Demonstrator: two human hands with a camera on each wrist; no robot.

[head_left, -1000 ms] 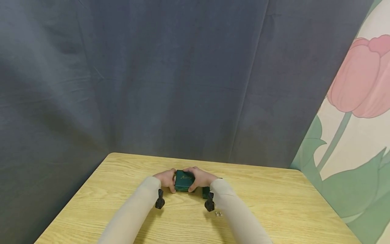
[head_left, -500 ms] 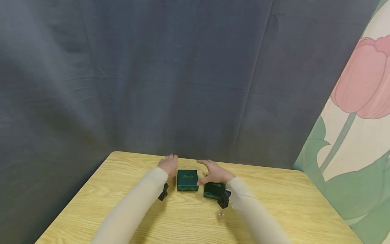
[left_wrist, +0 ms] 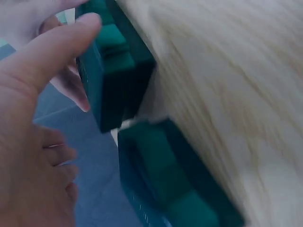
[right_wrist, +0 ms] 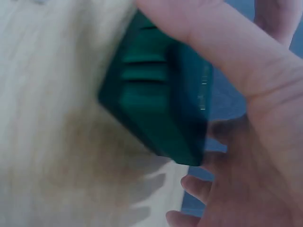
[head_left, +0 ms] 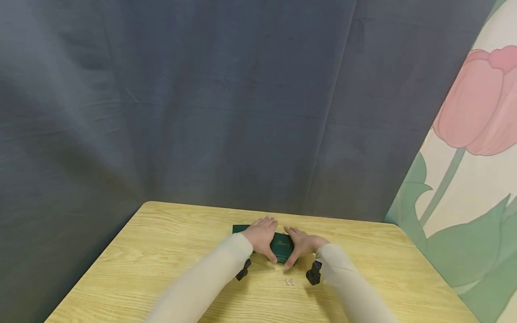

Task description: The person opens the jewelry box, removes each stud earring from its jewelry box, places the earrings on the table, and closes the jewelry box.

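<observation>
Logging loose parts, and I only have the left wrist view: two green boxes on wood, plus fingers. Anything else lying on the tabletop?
Observer: Yes. The head view shows two small silvery items on the table, nearer the wearer than the boxes.
Operator: Does either lid carry lettering? I can't make any out.
Observer: Yes. In the head view, the green box between the left hand and right hand has gold script across its lid.

A wood-grained table (head_left: 169, 242) carried a left green box (head_left: 240, 228) and a right green box (head_left: 282, 246) toward its far side. Two small shiny pieces (head_left: 292, 282) lay nearer.
</observation>
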